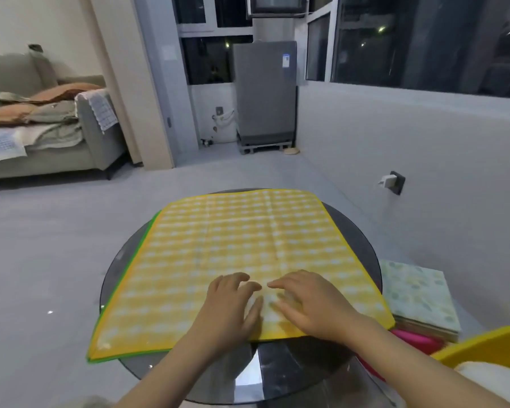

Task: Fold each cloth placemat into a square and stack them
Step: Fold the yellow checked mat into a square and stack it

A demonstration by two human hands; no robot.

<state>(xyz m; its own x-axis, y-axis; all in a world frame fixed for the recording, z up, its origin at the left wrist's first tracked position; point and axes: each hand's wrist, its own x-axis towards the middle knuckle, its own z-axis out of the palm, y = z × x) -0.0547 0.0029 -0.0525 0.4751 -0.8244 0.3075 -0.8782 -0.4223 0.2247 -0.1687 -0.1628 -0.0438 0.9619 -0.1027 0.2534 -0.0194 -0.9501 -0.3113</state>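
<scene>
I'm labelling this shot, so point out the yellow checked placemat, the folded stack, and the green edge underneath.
yellow checked placemat (233,242), head view, middle of cloth
folded stack (418,293), head view, top cloth
green edge (127,269), head view, left strip

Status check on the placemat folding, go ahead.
Left hand and right hand both flat on the yellow placemat. Placemat spread open, unfolded, on the round table. Folded stack at right. Nothing in the way.

Under the fingers (248,285), a yellow-and-white checked placemat (236,254) with a green edge peeking out beneath (127,273); dark glossy desk (277,375); right of them, pale green-patterned folded cloths (421,293), yellow bin (483,346).
</scene>
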